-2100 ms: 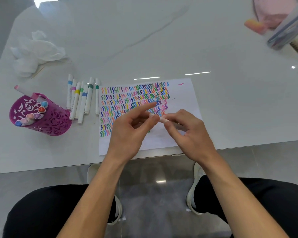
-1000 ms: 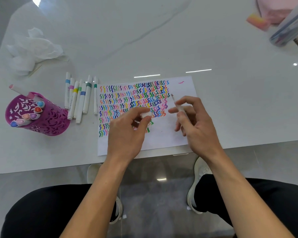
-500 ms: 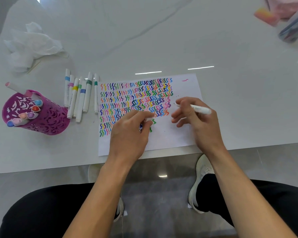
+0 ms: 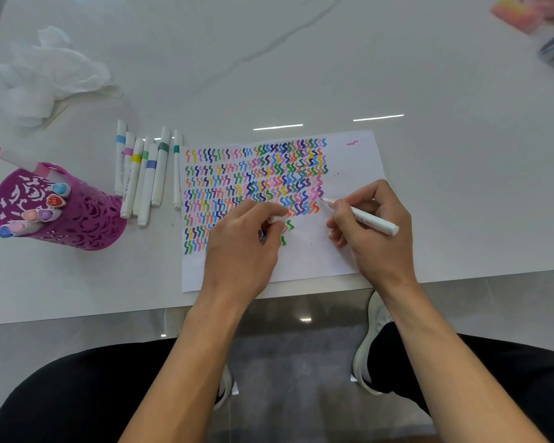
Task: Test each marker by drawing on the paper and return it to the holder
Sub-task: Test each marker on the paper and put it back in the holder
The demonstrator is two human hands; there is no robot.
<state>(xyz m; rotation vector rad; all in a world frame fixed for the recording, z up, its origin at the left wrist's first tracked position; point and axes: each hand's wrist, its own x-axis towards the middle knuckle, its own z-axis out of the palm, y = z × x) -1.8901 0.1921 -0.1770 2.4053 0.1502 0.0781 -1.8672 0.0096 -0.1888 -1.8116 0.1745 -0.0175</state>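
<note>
Marker (image 4: 365, 219) pinched pen-style in the right hand (image 4: 375, 238), tip on the paper (image 4: 349, 161) at the squiggles' edge ready to draw, while the left hand (image 4: 240, 247) curls its fingers round what looks like the cap (image 4: 277, 219) and rests on the sheet, probably steadying it.

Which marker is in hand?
The white marker gripped by the right hand, tip at the paper; the rest lie beside it or sit in the holder.

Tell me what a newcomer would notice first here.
The paper, packed with multicoloured squiggles at the near edge of the table, grabs the eye first. The right hand grips a white marker, tip at the squiggles' right edge, while the left hand pinches what looks like its cap. A purple holder with markers sits at far left.
</note>
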